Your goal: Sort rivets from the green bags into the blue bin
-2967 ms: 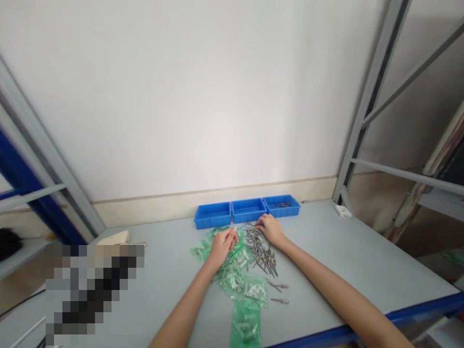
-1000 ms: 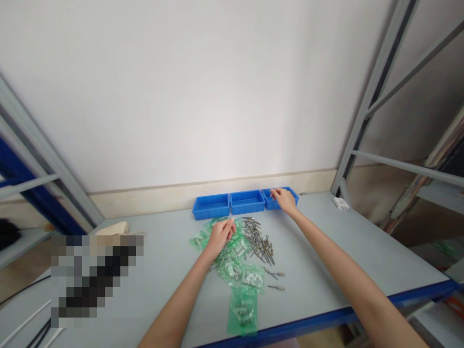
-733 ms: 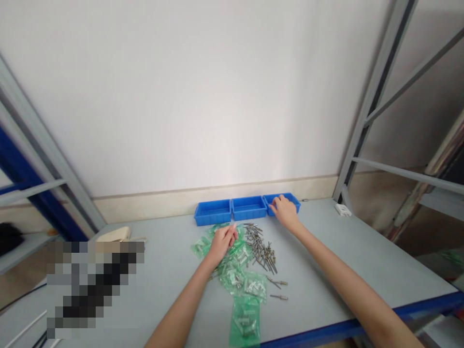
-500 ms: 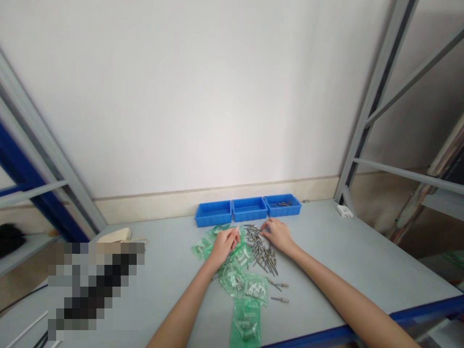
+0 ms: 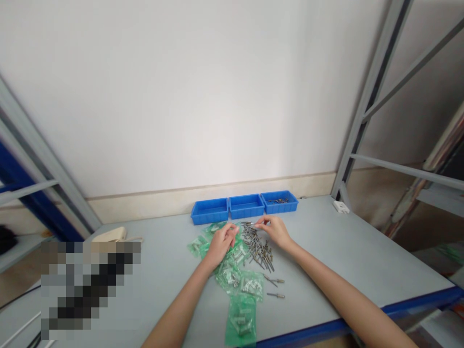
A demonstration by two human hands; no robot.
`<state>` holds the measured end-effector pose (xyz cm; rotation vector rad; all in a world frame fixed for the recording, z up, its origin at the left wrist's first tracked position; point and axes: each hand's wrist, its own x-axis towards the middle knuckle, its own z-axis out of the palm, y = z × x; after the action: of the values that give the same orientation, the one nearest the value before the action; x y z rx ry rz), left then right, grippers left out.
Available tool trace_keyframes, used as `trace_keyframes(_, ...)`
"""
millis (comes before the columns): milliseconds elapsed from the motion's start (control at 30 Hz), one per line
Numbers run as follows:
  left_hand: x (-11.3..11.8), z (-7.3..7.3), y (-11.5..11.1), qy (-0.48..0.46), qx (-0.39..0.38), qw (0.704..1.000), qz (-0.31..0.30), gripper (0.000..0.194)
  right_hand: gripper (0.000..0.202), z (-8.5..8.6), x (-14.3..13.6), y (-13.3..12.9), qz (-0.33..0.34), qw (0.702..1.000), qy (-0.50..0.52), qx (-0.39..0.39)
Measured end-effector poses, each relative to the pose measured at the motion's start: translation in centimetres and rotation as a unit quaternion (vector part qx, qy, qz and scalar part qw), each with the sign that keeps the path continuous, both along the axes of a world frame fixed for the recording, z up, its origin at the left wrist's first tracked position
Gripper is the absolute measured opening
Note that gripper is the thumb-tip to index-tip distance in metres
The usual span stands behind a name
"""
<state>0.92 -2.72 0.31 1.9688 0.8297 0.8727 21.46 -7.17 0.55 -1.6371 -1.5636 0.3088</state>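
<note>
Can't make out any lettering on the green bags (image 5: 252,285), they're showing too small for that. A pixelated patch (image 5: 90,285) is covering stuff over by the left edge.

The counter (image 5: 326,241) is showing a plain grey top with a blue front edge (image 5: 416,300), and its far edge is running along a white wall (image 5: 217,96) with a cream band (image 5: 145,205) at the bottom. Grey metal posts are standing at both sides, left (image 5: 47,159) and right (image 5: 357,130). A small white block (image 5: 340,207) is sitting near the far right corner.

Three blue bins are lining up along the far edge: left bin (image 5: 210,218), middle bin (image 5: 247,212), right bin (image 5: 282,208), the last one holding some rivets.

The main rivet pile (image 5: 259,249) is lying between the hands, right beside the bags, with a few loose rivets (image 5: 275,295) nearer the front edge. The closest bag is reaching about to that edge.

Left hand (image 5: 220,244) is resting loosely curled over the bags; can't tell if it's gripping anything. Right hand (image 5: 277,232) is bringing thumb and finger together at the pile's far end, though I can't tell whether it's grasping a rivet. Grey top is stretching from the right forearm to the right edge.
</note>
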Motion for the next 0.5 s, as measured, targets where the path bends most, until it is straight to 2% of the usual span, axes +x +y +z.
trace_keyframes(67, 0.1, 0.1, -0.1, 0.000, -0.006, 1.000, -0.013, 0.033, 0.011, 0.5, -0.9, -0.4, 0.046, 0.998, 0.005, 0.033)
trace_keyframes(167, 0.0, 0.3, -0.1, 0.021, -0.015, 0.999, -0.048, 0.036, 0.015, 0.9, -2.0, -1.0, 0.080, 0.995, -0.019, 0.057)
trace_keyframes(367, 0.0, 0.6, 0.2, 0.029, -0.074, 0.993, -0.089, 0.038, 0.019, 0.6, -2.6, -1.2, 0.083, 0.993, -0.068, 0.048)
trace_keyframes(500, 0.3, 0.4, -0.1, 0.017, -0.105, 0.988, -0.108, 0.036, 0.031, 0.4, -2.6, -1.2, 0.091, 0.990, -0.101, 0.034)
